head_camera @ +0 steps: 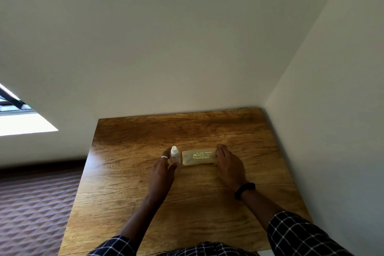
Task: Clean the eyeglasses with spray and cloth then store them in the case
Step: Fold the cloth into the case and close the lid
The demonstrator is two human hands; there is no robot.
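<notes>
wooden counter (128, 193) in a white-walled corner. left hand (164, 167) curls round the small clear spray bottle (175, 155), which stands upright just left of the closed pale case (197, 158). right hand (228, 164) grips the case's right end. eyeglasses not visible, probably inside. bottle looks light and slick: hold mid-body. case seems rigid.

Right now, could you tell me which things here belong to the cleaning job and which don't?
Job: spray bottle, gripped by the left hand; glasses case, held by the right hand.
Other: wooden table, window, wristband.
</notes>
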